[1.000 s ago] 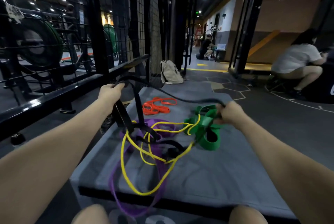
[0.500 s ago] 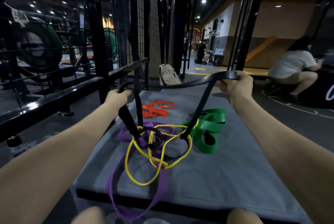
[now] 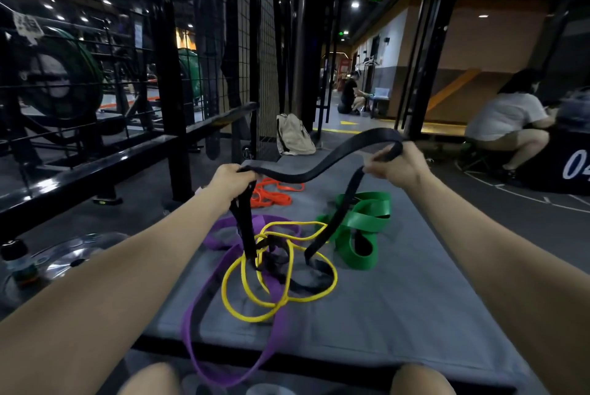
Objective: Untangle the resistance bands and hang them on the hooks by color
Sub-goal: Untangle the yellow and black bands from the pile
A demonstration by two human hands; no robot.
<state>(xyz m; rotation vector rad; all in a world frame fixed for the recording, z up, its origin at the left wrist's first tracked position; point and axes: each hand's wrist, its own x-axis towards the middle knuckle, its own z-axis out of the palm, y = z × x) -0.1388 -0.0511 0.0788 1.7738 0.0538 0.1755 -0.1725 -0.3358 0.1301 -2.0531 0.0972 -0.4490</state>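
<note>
A: Between the two hands — black band [image 3: 322,168] strung up in a slack wave, well above the mat [image 3: 415,315]. Left hand [image 3: 231,182] fist-clenched round one end of the loop, two strands dropping straight below it into the knot. Right hand [image 3: 391,166] grasping the other end, fingers curled round it, one strand running down and toward the left hand.

B: Knot itself?

A: Below and between both hands, on the mat. Yellow band [image 3: 277,283] looped round the black strands; purple band [image 3: 223,315] under it, tail hanging over the near mat edge. Green band [image 3: 360,222] in a heap below the right hand, black strand passing just beside it; can't tell if threaded thru.

B: Orange?

A: Orange band [image 3: 274,193] loose, just beyond the left hand, apart from the tangle.

B: Step?

A: Untangling, early I'd say. Black being worked free, nothing hung; no hooks in view.

B: Next?

A: Prob. needs slack, not pull. Feed one black end back thru the yellow loops; tugging likely cinches it.
</note>
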